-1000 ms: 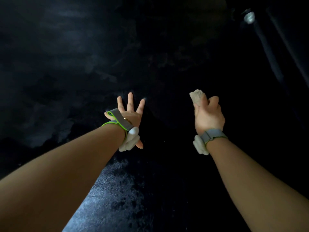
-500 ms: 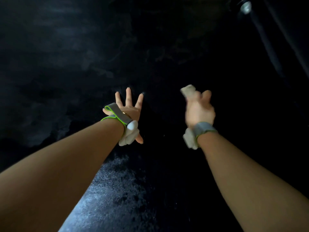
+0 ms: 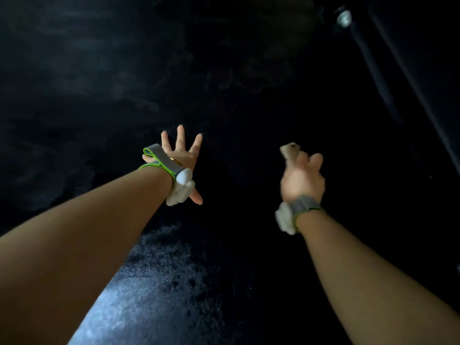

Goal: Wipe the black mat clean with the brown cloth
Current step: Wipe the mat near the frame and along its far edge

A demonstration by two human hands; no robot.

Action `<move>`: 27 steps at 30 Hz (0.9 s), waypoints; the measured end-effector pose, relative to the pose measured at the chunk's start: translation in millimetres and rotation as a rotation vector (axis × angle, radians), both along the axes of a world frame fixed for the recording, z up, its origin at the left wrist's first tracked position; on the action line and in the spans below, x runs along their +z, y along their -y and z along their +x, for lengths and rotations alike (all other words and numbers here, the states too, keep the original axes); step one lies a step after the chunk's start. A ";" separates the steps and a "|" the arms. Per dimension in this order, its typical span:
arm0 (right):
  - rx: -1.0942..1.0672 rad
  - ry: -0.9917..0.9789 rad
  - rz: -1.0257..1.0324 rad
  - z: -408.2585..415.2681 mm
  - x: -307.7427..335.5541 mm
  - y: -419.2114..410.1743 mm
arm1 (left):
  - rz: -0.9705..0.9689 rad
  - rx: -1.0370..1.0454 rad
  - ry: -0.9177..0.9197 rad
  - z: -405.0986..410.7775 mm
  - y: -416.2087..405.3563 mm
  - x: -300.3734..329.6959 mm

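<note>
The black mat fills nearly the whole view, dark, with a pale speckled sheen near the bottom middle. My left hand lies flat on the mat at centre left, fingers spread and straight. My right hand is at centre right, blurred, its fingers curled round the brown cloth. Only a small bunched end of the cloth sticks out beyond the fingers; the rest is hidden in the hand. Both wrists wear grey bands with white sensors.
A dark raised edge or rail runs diagonally down the right side. A small shiny round fitting sits at the top right. Faint dusty smears mark the mat's far part.
My right hand with the cloth has slid left across the mat and is blurred with motion. My left hand has stayed spread in about the same spot.
</note>
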State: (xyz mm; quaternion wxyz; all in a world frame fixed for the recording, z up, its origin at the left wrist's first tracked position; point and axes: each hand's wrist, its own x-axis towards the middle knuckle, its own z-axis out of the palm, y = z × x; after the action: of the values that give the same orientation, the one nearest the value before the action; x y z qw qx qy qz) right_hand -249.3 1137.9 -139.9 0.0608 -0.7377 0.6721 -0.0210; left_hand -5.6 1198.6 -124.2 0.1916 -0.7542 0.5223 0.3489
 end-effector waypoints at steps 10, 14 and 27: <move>0.248 0.181 0.135 36.8 1.8 -64.1 | 0.049 -0.128 0.098 -33.7 -100.9 9.7; -0.189 0.232 0.121 -2.4 3.8 -20.1 | 0.043 -0.089 0.040 -32.1 -102.5 2.5; 0.151 0.032 0.046 -11.2 2.9 -64.7 | 0.043 -0.105 0.040 -33.1 -104.6 4.9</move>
State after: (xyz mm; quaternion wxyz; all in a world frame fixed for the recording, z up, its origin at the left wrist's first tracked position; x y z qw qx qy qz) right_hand -260.5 1202.6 -137.0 0.0900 -0.7842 0.6138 -0.0125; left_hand -38.7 1303.2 -119.2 0.2364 -0.7282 0.5496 0.3344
